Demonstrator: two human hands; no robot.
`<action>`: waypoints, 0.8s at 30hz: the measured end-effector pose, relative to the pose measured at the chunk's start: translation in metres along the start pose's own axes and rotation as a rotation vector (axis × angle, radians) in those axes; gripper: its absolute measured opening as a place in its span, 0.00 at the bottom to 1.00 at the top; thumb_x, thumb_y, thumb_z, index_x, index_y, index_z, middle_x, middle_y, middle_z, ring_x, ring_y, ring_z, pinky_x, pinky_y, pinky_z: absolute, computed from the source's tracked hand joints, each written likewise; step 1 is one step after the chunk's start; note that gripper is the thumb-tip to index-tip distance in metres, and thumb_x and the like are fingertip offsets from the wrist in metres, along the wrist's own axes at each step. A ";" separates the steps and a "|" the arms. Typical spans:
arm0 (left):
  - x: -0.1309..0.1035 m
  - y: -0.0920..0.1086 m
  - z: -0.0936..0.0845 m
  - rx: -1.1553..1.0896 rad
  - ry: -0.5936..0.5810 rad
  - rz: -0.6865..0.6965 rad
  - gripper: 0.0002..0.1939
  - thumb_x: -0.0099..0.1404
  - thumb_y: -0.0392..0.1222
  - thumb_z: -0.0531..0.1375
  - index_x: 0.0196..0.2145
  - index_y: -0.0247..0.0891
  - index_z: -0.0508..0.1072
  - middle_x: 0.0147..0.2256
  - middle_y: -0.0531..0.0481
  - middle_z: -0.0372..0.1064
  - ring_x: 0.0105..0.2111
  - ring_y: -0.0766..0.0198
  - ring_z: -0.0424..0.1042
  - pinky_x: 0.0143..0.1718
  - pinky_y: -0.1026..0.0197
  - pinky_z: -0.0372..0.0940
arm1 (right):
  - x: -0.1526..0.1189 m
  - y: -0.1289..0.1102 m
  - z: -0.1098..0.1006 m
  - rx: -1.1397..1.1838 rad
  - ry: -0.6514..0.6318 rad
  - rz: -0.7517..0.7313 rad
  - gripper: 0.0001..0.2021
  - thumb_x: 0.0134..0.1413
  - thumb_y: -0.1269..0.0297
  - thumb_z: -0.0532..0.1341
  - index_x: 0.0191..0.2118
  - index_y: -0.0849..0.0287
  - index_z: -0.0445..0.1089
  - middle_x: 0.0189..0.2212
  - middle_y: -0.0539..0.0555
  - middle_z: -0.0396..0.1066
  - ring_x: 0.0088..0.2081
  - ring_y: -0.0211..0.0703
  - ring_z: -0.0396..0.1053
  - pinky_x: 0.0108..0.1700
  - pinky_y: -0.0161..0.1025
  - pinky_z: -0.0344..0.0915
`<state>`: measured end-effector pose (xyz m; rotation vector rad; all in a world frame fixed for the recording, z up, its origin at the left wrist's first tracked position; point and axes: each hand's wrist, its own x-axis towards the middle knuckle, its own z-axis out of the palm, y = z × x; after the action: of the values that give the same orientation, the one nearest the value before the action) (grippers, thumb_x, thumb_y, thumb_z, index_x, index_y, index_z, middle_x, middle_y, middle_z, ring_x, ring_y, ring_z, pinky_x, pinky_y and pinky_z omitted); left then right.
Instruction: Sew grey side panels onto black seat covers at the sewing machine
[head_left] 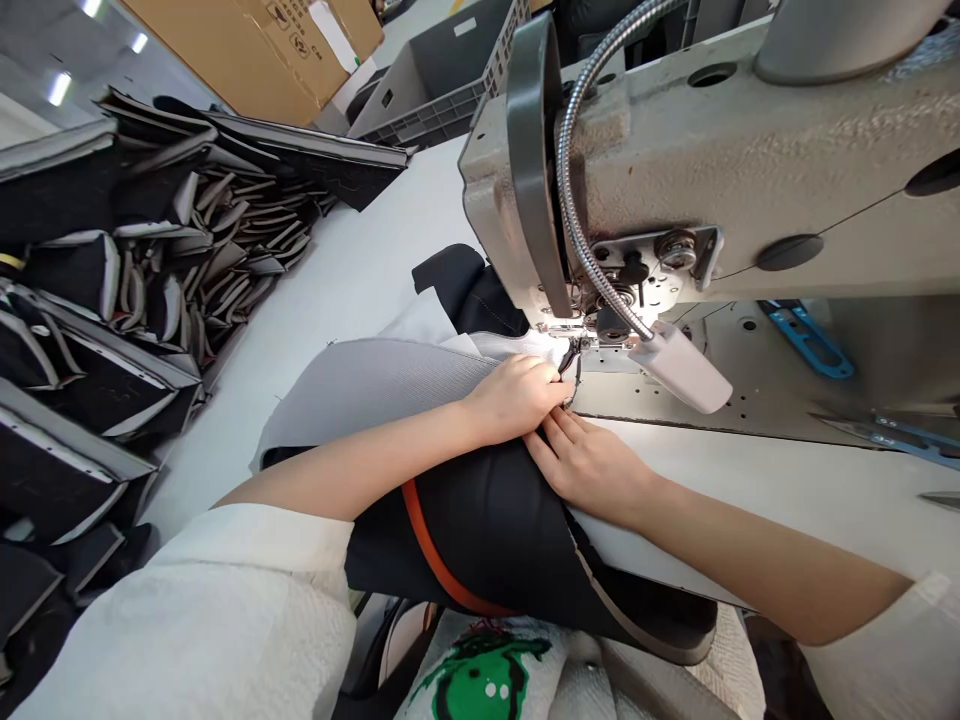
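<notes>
A sewing machine (600, 200) stands at the right, its lit needle area just ahead of my hands. Under and in front of it lies a black padded fabric piece (495, 520) with an orange stripe (431, 545) and a grey lining (390, 375). Close to the needle, my left hand (517, 398) grips the fabric edge with bent fingers. My right hand (592, 465) touches it from the right, fingers together and pinching the same edge. The fabric's near end hangs over the table edge toward my lap. My fingers hide the exact stretch of edge being held.
Piled black and grey fabric pieces (247, 215) cover the left of the white table (217, 440). Blue thread snips (810, 340) and another blue-handled pair (915, 440) lie at the right. A grey crate (427, 85) and a cardboard box (262, 55) stand behind.
</notes>
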<state>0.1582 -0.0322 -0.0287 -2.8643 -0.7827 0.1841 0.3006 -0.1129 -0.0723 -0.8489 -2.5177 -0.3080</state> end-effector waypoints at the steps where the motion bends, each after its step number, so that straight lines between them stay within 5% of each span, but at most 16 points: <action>1: 0.001 0.001 0.002 -0.020 0.011 -0.009 0.11 0.68 0.36 0.51 0.33 0.37 0.73 0.30 0.49 0.67 0.32 0.62 0.65 0.34 0.60 0.56 | 0.001 -0.001 0.000 -0.015 -0.014 0.010 0.15 0.58 0.77 0.50 0.48 0.77 0.68 0.42 0.74 0.71 0.46 0.56 0.71 0.49 0.51 0.67; 6: 0.001 0.005 0.002 0.011 0.058 -0.009 0.10 0.69 0.37 0.52 0.36 0.38 0.73 0.39 0.48 0.68 0.37 0.61 0.66 0.35 0.59 0.56 | -0.001 -0.010 -0.005 -0.088 0.003 0.019 0.17 0.56 0.78 0.51 0.48 0.82 0.67 0.42 0.79 0.70 0.45 0.59 0.71 0.47 0.53 0.68; 13: -0.001 0.012 -0.008 0.001 -0.017 -0.047 0.11 0.68 0.33 0.50 0.35 0.35 0.72 0.28 0.49 0.67 0.33 0.62 0.67 0.32 0.60 0.57 | -0.004 -0.008 -0.007 -0.053 0.041 0.026 0.16 0.57 0.78 0.50 0.46 0.78 0.69 0.39 0.75 0.72 0.43 0.55 0.73 0.45 0.48 0.70; 24: 0.001 0.008 0.001 -0.019 0.017 -0.075 0.10 0.66 0.34 0.52 0.37 0.38 0.74 0.29 0.50 0.68 0.32 0.62 0.67 0.33 0.59 0.55 | -0.004 -0.005 -0.001 -0.087 -0.017 0.013 0.17 0.57 0.78 0.51 0.50 0.79 0.67 0.45 0.76 0.69 0.48 0.57 0.70 0.50 0.48 0.68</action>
<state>0.1630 -0.0382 -0.0313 -2.8439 -0.8918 0.1427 0.3009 -0.1191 -0.0736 -0.9045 -2.5291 -0.4104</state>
